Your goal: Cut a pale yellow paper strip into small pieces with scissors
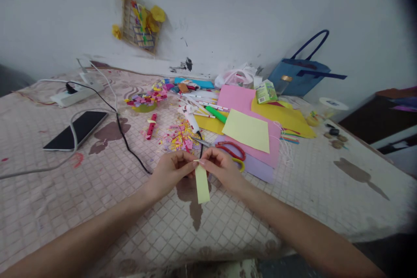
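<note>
A pale yellow paper strip (202,186) hangs between my hands, its far end pinched by both thumbs and fingers and its loose end toward me. My left hand (174,169) grips that end from the left, fingers curled. From the right, my right hand (221,168) pinches the same end, the two thumbs nearly meeting. Just beyond my hands lie scissors (231,148) with red and yellow handles. A white glue gun (191,121) rests behind them, beside a scatter of small paper scraps (180,135). My fingers hide part of the strip's top edge.
Pale yellow sheet (247,129) lies on pink paper (273,150) and purple paper (257,168). A phone-like black tablet (78,130), cables and a power strip (76,94) occupy the left. A red paper piece (151,127) is nearer. A blue bag (293,77) stands at the back right.
</note>
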The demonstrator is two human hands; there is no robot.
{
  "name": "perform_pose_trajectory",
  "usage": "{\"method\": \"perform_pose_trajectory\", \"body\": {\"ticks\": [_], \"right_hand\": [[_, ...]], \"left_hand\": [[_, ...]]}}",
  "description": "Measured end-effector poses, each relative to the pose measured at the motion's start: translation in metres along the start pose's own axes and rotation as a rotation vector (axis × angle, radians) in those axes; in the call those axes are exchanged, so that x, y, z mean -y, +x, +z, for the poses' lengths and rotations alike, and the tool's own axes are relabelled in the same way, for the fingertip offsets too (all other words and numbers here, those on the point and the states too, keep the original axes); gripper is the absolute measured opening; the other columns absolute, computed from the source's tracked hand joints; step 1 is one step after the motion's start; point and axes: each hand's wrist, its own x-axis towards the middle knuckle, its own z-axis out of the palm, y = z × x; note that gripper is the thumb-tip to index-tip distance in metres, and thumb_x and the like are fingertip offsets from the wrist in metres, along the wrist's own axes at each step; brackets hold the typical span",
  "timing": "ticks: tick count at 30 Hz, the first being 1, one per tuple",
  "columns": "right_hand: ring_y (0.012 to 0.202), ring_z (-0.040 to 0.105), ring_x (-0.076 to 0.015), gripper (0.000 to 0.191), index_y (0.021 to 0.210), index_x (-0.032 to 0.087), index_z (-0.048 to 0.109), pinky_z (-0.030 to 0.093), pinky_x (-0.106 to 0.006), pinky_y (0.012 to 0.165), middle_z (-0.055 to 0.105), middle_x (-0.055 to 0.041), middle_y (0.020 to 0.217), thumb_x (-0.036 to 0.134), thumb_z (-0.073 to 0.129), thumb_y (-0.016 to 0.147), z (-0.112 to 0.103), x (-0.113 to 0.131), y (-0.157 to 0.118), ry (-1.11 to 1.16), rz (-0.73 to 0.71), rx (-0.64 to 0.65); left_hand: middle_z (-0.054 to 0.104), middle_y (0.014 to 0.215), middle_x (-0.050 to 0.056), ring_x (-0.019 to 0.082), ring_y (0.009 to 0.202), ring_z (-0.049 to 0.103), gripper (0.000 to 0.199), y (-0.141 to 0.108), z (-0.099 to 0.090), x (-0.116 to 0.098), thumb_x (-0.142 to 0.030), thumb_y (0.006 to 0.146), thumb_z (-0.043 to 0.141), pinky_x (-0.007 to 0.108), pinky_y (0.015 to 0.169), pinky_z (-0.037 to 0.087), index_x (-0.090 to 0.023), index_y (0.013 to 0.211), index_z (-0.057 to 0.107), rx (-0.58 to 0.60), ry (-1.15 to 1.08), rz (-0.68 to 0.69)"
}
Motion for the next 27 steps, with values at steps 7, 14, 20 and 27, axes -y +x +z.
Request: {"method": "perform_pose_trajectory", "body": {"ticks": [7, 14, 20, 27], "right_hand": [[0.055, 0.046, -0.0091, 0.018, 0.07, 0.018, 0.052, 0.04, -0.021, 0.051, 0.048, 0.0041, 0.059, 0.033, 0.06, 0.077, 0.0004, 0.0012, -0.0005, -0.02, -0.016, -0.01], [0.053, 0.051, -0.0103, 0.025, 0.069, 0.019, 0.052, 0.042, -0.023, 0.051, 0.053, 0.0026, 0.059, 0.039, 0.052, 0.083, -0.0009, 0.003, 0.0003, 0.068, 0.081, 0.037], [0.054, 0.049, -0.0091, 0.021, 0.069, 0.017, 0.053, 0.041, -0.021, 0.051, 0.051, 0.0036, 0.059, 0.035, 0.057, 0.08, -0.0026, 0.0026, 0.0007, -0.008, 0.062, 0.043], [0.054, 0.05, -0.0089, 0.022, 0.069, 0.016, 0.052, 0.04, -0.021, 0.051, 0.051, 0.0035, 0.059, 0.034, 0.056, 0.08, -0.0032, 0.0011, 0.0008, -0.03, 0.064, 0.046]], "left_hand": [[0.066, 0.065, 0.003, 0.012, 0.056, 0.059, 0.02, -0.0003, -0.0002, -0.0018, -0.032, 0.07, 0.067, 0.024, 0.056, 0.047, -0.012, 0.074, 0.063, 0.012, 0.027, 0.0], [0.066, 0.067, 0.003, 0.013, 0.059, 0.06, 0.02, 0.0015, -0.0031, 0.0015, -0.032, 0.07, 0.067, 0.025, 0.058, 0.048, -0.013, 0.076, 0.062, 0.013, 0.017, -0.034], [0.066, 0.069, 0.003, 0.013, 0.061, 0.06, 0.021, 0.0011, -0.0023, 0.0, -0.033, 0.07, 0.066, 0.025, 0.059, 0.048, -0.014, 0.076, 0.061, 0.027, 0.026, -0.031], [0.066, 0.07, 0.002, 0.012, 0.061, 0.06, 0.023, 0.0031, -0.0025, 0.0033, -0.033, 0.071, 0.065, 0.025, 0.06, 0.049, -0.012, 0.081, 0.06, 0.056, 0.005, -0.042]]}}
